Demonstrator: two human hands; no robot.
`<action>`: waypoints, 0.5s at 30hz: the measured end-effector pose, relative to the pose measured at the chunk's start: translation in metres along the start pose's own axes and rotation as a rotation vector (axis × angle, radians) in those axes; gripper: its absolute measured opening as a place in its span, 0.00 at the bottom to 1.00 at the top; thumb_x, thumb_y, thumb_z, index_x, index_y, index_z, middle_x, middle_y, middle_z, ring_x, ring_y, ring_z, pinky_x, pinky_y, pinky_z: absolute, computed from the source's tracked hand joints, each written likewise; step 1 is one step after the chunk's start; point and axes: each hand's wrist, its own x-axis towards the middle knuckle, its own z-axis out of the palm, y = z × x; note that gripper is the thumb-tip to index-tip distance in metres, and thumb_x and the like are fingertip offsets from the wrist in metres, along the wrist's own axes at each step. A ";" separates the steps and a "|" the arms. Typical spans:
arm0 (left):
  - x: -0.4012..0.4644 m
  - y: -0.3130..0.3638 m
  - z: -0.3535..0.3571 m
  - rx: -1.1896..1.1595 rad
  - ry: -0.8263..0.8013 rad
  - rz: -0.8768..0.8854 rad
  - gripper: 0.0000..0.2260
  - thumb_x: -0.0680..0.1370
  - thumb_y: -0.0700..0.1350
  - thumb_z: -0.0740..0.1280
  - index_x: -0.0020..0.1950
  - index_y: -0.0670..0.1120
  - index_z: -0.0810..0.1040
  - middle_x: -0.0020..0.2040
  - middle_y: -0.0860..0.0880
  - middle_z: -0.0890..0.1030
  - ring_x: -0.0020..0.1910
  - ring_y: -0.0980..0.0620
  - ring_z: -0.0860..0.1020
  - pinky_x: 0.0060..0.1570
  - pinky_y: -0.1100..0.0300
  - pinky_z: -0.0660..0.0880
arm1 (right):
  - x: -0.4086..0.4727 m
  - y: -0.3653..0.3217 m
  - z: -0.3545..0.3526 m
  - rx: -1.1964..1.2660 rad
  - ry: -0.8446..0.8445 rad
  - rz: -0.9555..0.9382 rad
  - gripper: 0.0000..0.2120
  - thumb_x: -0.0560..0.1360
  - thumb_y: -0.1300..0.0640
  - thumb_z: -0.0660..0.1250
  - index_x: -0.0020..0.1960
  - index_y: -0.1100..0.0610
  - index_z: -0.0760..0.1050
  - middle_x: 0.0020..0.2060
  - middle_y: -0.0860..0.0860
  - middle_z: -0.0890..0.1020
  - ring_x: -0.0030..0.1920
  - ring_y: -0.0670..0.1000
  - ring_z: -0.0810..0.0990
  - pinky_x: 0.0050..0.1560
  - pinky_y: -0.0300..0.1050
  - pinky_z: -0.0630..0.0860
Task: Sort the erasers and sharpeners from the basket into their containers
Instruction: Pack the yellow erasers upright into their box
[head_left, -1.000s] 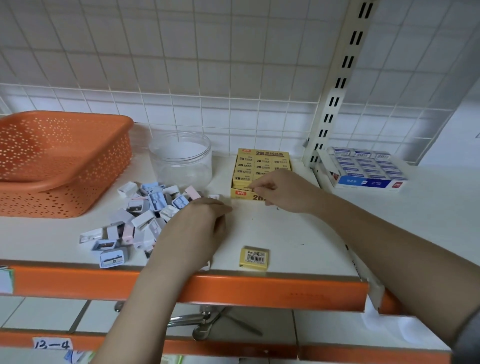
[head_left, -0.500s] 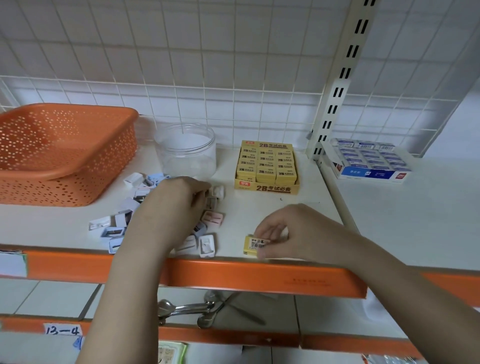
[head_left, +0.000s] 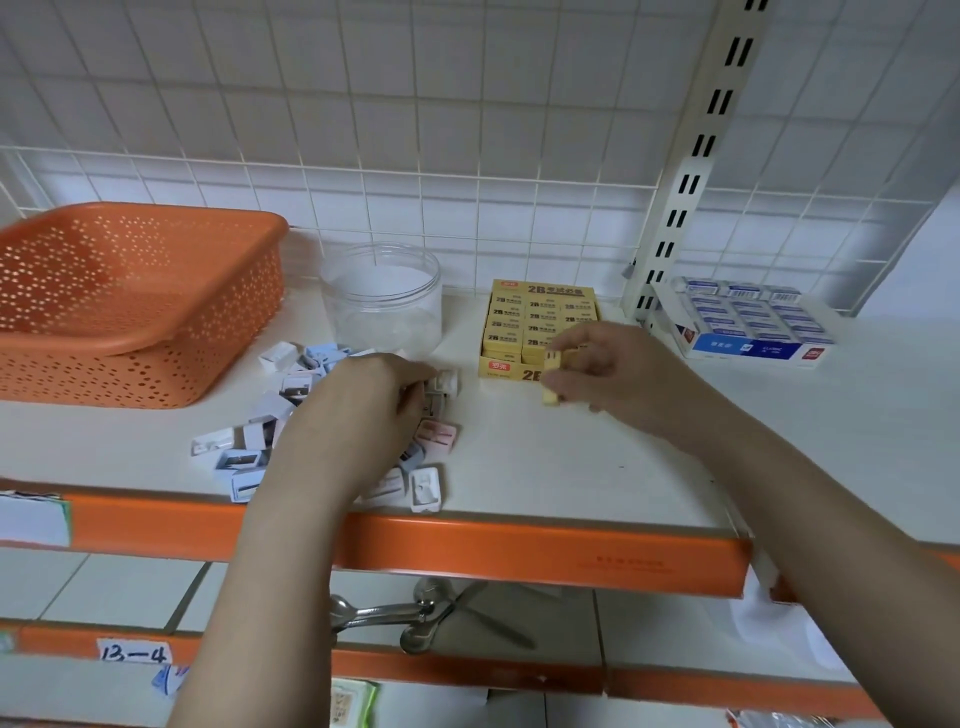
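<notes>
Yellow eraser (head_left: 551, 379) pinched in right hand (head_left: 605, 371); left hand (head_left: 374, 395) curled among sharpeners (head_left: 291, 410), grip unclear.

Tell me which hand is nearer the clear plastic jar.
Left. The left hand rests on the sharpener pile just in front of the clear plastic jar. The right hand, pinching a yellow eraser, is off to the jar's right by the yellow eraser box.

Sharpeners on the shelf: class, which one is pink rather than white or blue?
The pink sharpener lying flat just right of the left hand, behind the white one at the shelf's front edge. The rest of the pile is white or pale blue.
</notes>
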 end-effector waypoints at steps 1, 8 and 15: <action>0.000 0.000 0.000 0.001 -0.003 0.001 0.13 0.77 0.40 0.61 0.56 0.51 0.81 0.51 0.47 0.82 0.50 0.46 0.78 0.43 0.57 0.71 | 0.005 0.001 -0.003 0.037 0.040 0.005 0.09 0.70 0.59 0.72 0.47 0.50 0.75 0.35 0.46 0.83 0.41 0.54 0.81 0.45 0.48 0.78; -0.002 -0.001 -0.001 -0.006 -0.006 0.001 0.12 0.77 0.40 0.61 0.54 0.50 0.82 0.50 0.47 0.82 0.49 0.46 0.78 0.44 0.53 0.74 | 0.033 0.008 -0.009 0.024 0.069 0.002 0.13 0.71 0.62 0.73 0.50 0.47 0.78 0.51 0.43 0.80 0.48 0.49 0.83 0.51 0.48 0.80; -0.002 -0.007 -0.002 -0.029 -0.004 0.007 0.12 0.77 0.41 0.63 0.57 0.50 0.81 0.52 0.49 0.82 0.50 0.49 0.78 0.45 0.57 0.73 | 0.048 0.016 0.000 -0.184 0.045 0.011 0.12 0.73 0.60 0.70 0.55 0.51 0.79 0.53 0.46 0.79 0.46 0.44 0.81 0.46 0.39 0.78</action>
